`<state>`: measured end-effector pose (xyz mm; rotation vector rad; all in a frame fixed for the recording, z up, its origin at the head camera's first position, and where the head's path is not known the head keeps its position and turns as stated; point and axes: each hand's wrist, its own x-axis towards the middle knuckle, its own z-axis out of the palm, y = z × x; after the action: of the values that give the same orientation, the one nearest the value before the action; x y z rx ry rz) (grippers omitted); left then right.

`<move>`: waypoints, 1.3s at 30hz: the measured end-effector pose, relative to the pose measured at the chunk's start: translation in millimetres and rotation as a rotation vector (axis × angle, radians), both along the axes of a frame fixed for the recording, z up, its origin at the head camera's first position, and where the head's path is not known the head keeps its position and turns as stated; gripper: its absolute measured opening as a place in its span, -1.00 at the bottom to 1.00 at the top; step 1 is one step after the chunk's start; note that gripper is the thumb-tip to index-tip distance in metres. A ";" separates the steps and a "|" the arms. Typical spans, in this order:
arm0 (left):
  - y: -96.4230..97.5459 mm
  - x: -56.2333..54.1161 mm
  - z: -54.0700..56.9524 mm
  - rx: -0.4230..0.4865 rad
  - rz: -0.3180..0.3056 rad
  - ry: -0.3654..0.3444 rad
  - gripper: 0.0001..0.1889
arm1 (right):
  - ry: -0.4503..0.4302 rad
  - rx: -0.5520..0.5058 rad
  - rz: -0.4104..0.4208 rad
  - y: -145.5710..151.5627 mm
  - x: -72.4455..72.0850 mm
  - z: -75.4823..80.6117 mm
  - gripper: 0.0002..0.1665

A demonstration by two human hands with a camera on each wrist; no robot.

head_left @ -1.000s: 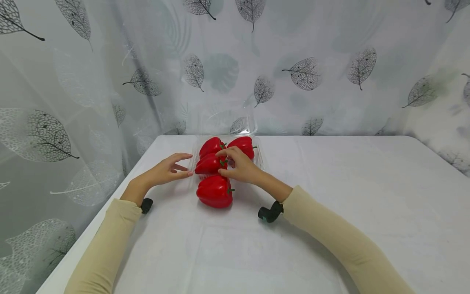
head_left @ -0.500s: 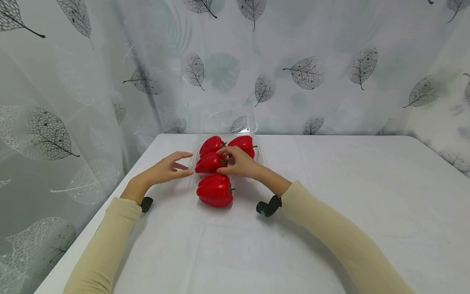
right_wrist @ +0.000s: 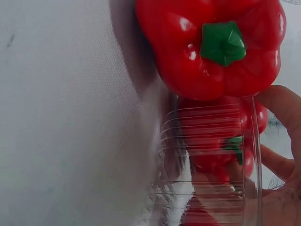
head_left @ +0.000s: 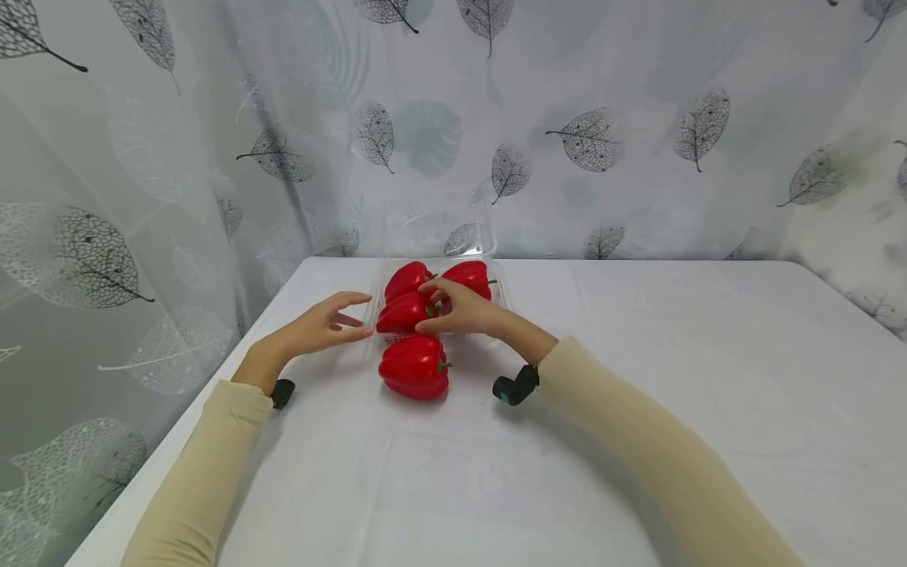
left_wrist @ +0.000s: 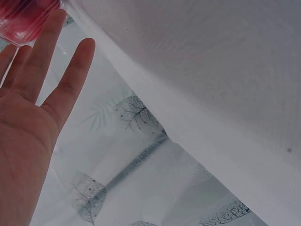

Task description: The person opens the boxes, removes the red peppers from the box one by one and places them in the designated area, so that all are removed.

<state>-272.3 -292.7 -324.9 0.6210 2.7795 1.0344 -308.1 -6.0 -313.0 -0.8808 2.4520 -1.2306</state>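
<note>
Three red bell peppers lie in a clear plastic box (head_left: 501,298) at the table's far left: a back-left pepper (head_left: 405,280), a back-right pepper (head_left: 469,276) and a front-left pepper (head_left: 399,315). My right hand (head_left: 462,311) reaches over the box's right side and holds the front-left pepper by its stem end, thumb in front, fingers behind. In the right wrist view some fingers show through the ribbed wall. Straight, spread fingers of my left hand (head_left: 322,324) rest at the box's left wall. Another pepper (head_left: 414,368) sits on the table just before the box.
The box's clear lid (head_left: 439,228) stands raised at the back, against a leaf-patterned curtain (head_left: 588,142). A white cloth covers the table (head_left: 638,339). Black wrist cameras hang under both wrists, the right one (head_left: 516,386) above the cloth.
My right hand and forearm have shifted slightly forward and left, with the thumb further over the front-left pepper. The left hand, the box and the pepper before it have stayed in place.
</note>
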 end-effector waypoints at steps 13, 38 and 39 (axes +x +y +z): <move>1.6 2.1 0.2 0.002 -0.003 -0.002 -0.27 | -0.027 0.019 0.003 -0.3 -4.2 -1.9 -0.20; 2.6 3.8 2.8 0.005 0.011 -0.011 -0.27 | 0.094 0.011 -0.073 -9.0 -4.5 -7.7 -0.27; 2.7 3.6 2.6 0.003 0.009 -0.010 -0.27 | 0.094 0.007 -0.074 -8.8 -4.4 -8.0 -0.28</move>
<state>-268.7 -290.0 -322.3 0.6024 2.7760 1.0402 -312.5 -14.8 -321.0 -0.8717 2.5826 -1.2306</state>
